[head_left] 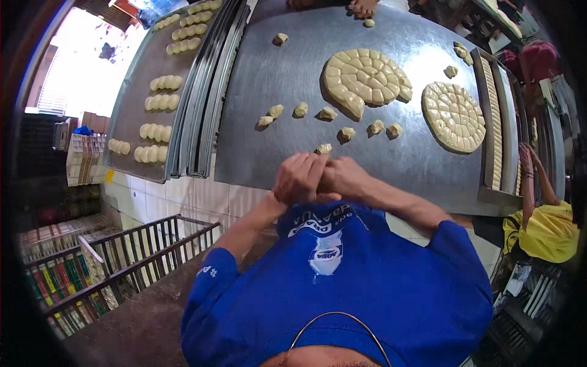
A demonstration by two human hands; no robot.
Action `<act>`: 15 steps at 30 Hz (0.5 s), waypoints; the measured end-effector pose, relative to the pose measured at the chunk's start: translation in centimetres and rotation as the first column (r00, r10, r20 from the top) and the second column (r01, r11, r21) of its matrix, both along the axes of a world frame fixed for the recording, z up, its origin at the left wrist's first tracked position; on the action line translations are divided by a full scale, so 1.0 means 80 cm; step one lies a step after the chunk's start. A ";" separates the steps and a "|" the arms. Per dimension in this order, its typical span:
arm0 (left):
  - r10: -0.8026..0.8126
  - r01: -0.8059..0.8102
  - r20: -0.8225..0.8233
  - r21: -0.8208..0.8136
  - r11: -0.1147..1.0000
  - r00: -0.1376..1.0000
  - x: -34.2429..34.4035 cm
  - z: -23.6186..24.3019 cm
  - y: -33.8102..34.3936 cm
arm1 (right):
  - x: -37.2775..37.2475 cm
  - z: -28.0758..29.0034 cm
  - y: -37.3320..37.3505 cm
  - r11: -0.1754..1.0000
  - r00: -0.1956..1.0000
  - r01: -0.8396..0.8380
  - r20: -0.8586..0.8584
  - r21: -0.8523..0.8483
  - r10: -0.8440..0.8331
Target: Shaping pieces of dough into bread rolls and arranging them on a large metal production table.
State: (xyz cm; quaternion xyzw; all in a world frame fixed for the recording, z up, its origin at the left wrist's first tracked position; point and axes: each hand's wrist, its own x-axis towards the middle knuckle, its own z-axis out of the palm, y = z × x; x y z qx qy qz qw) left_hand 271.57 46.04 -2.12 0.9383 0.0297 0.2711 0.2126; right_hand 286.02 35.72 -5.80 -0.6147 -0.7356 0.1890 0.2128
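My left hand [299, 177] and my right hand [345, 178] are pressed together at the near edge of the metal table [257, 147], fingers curled in. Whatever lies between them is hidden. Just beyond the fingertips a small dough lump [323, 148] shows; whether they touch it I cannot tell. Several other loose dough lumps [347, 134] lie scattered past my hands. Farther off sits a large round of dough [368, 76] divided into pieces, a strip of it trailing toward me. To its right is a second, glossy divided dough round [453, 116].
Stacked trays [136, 116] on the left carry rows of dough balls [165, 101]. A long tray of dough [490, 122] stands at the table's right edge. A co-worker's hand [364, 7] is at the far edge; a person in yellow [544, 235] is at right. A metal rack [122, 275] stands lower left.
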 end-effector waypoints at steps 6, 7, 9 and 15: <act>-0.757 0.107 -0.557 -0.777 0.620 0.341 0.004 0.100 0.016 | 0.036 0.087 -0.027 0.822 0.816 -0.482 -0.188 0.302 0.547; -0.763 0.116 -0.554 -0.779 0.616 0.333 -0.004 0.101 0.018 | 0.040 0.101 -0.032 0.829 0.822 -0.473 -0.188 0.298 0.537; -0.730 0.459 0.211 -0.874 0.157 0.650 -0.020 0.092 0.027 | 0.056 0.113 -0.041 0.863 0.696 -0.254 -0.538 0.436 0.476; 0.146 -0.297 -0.263 -0.741 0.602 0.954 -0.030 -0.005 0.102 | 0.231 -0.035 -0.054 0.541 0.653 0.746 -0.265 0.388 -0.710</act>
